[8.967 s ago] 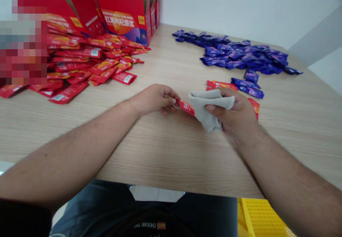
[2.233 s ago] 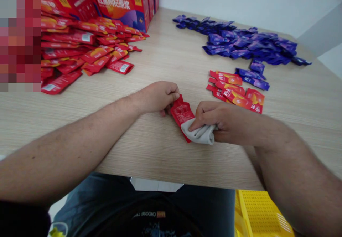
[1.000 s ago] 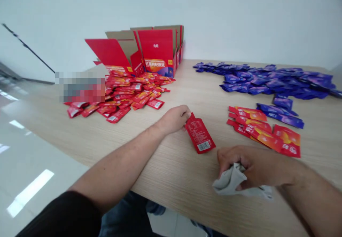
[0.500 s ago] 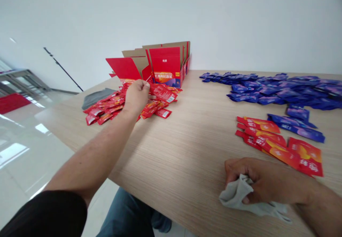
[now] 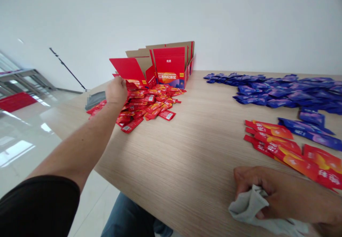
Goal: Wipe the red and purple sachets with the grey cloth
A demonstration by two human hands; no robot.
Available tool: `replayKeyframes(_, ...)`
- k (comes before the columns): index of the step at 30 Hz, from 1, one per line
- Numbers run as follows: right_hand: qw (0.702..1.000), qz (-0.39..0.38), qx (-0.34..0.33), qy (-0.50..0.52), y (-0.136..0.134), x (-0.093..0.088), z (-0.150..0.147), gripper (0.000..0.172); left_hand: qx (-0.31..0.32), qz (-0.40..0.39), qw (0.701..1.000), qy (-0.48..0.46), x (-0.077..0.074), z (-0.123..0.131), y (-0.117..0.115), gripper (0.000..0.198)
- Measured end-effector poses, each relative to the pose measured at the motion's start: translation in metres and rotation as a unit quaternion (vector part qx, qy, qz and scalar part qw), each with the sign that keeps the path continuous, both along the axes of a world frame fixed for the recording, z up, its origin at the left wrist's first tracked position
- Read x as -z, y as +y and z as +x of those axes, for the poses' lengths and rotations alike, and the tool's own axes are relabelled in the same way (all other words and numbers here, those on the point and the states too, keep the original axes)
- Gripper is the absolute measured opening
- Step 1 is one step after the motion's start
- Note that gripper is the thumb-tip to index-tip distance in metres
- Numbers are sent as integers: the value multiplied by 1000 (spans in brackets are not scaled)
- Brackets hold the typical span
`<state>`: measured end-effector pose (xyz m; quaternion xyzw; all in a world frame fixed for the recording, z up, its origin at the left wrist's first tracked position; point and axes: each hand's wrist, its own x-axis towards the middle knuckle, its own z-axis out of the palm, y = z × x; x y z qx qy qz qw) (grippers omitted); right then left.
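My left hand (image 5: 117, 91) is closed in a pinch at the left part of a heap of red sachets (image 5: 149, 106). A red sachet (image 5: 130, 86) shows at its fingertips, partly hidden by the fingers. Low on the right, my right hand (image 5: 278, 194) is closed round a crumpled light grey cloth (image 5: 248, 204), which rests on the wooden table (image 5: 187, 151). Beyond that hand, several red and orange sachets (image 5: 283, 151) lie side by side and overlapping.
Open red cardboard boxes (image 5: 169, 64) stand behind the heap, near the wall. Many blue sachets (image 5: 283, 91) are spread along the back right, with a few blue ones nearer. A grey cloth (image 5: 96, 99) lies left of the heap, and a thin black pole (image 5: 68, 68) leans beyond.
My left hand has moved left over the heap, away from where it held a red sachet. My right hand stays on the cloth. The whole view has shifted slightly.
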<state>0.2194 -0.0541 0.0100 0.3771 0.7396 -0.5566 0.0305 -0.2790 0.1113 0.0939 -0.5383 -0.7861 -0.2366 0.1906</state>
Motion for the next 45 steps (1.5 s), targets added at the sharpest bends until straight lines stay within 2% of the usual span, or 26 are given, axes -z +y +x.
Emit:
replayKeyframes(3, 999, -29, 29, -21, -1, -1, 0, 24, -13, -46, 999, 1, 18, 2, 5, 38)
replayKeyframes(7, 999, -26, 29, -25, -1, 0, 0, 25, 7, -85, 996, 7, 30, 5, 17, 42)
replayKeyframes(11, 999, -17, 20, -24, 0, -4, -3, 27, 55, -129, 989, 56, 34, 6, 19, 41)
replayKeyframes(14, 1000, -18, 9, -11, 2, -7, -5, 29, 74, -107, 989, 74, 33, 12, 9, 39)
replayKeyframes(17, 1000, -22, 12, 11, 3, -8, -5, 29, 102, -68, 990, 64, 30, 32, -8, 36)
replayKeyframes(21, 999, -4, -10, 51, 4, -7, -6, 30, 177, -51, 983, 26, 33, 78, -29, 34)
replayKeyframes(24, 997, 10, -22, 73, 8, -4, -6, 29, 259, -95, 961, -27, 46, 124, -41, 33)
replayKeyframes(28, 995, -8, -34, 96, 11, 0, -5, 32, 383, -163, 900, -129, 69, 195, -58, 29)
replayKeyframes(31, 995, -11, -31, 90, 11, 2, -5, 33, 454, -216, 849, -162, 80, 250, -66, 26)
replayKeyframes(35, 996, -14, -31, 84, 11, 4, -5, 33, 498, -261, 812, -155, 86, 318, -63, 23)
replayKeyframes(38, 994, -30, -36, 98, 11, 6, -5, 32, 497, -274, 813, -129, 89, 358, -54, 24)
replayKeyframes(41, 993, -36, -46, 106, 12, 6, -5, 28, 479, -299, 819, -104, 90, 386, -47, 29)
replayKeyframes(45, 994, -31, -51, 96, 12, 5, -6, 22, 474, -317, 813, -117, 88, 406, -44, 43)
